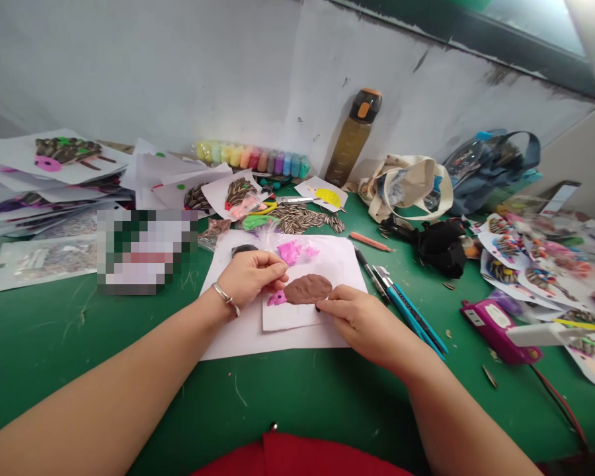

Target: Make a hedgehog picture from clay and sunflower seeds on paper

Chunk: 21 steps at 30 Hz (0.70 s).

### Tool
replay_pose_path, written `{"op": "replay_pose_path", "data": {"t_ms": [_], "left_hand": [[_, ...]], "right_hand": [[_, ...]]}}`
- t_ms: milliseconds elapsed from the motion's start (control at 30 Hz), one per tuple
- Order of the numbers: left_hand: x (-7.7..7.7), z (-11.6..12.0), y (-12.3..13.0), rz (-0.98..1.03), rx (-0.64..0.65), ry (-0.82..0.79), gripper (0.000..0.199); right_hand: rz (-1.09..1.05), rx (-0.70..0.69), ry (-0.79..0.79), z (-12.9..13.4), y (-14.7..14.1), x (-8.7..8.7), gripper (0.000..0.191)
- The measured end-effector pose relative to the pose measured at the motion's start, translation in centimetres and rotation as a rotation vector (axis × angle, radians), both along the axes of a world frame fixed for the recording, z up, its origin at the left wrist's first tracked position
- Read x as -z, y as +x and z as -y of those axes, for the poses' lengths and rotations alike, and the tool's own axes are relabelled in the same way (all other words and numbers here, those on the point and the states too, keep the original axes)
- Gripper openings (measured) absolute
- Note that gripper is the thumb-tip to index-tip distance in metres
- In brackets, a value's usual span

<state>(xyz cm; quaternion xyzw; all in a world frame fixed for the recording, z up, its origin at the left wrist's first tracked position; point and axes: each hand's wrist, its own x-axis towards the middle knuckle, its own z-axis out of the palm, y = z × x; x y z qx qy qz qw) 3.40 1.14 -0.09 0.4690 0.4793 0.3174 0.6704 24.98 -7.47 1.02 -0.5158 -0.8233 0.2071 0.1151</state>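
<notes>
A flat brown oval of modelling clay point(307, 289) with a pink clay head point(277, 299) lies on a small white card point(290, 320). My left hand point(255, 276) is closed in a pinch just above the pink head; whatever its fingertips hold is hidden. At the oval's lower right edge, my right hand point(359, 316) has its thumb and fingers together at a small black piece of clay point(318, 307). Under the card is a larger white sheet point(238, 334). Bags of pink clay point(290, 252) and black clay point(244, 249) rest on its far part.
Sunflower seeds point(302, 218) are heaped beyond the sheet. Pens and a blue cutter point(409, 311) lie to the right, near a magenta glue gun point(500, 330). Stacked seed pictures point(69, 158) fill the left. A bottle point(353, 139) and clay tubs point(252, 158) line the wall.
</notes>
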Motion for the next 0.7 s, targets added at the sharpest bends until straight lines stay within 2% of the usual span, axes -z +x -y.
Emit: {"op": "replay_pose_path", "data": {"t_ms": [233, 500, 700], "left_hand": [[0.06, 0.06, 0.03, -0.005, -0.004, 0.002, 0.027], [-0.02, 0.09, 0.06, -0.006, -0.006, 0.001, 0.026], [0.01, 0.05, 0.05, -0.006, -0.005, -0.003, 0.025]], "right_hand": [[-0.07, 0.008, -0.052, 0.13, 0.54, -0.13, 0.042], [0.023, -0.046, -0.041, 0.28, -0.04, -0.55, 0.037], [-0.051, -0.023, -0.068, 0.34, 0.57, -0.34, 0.041]]}}
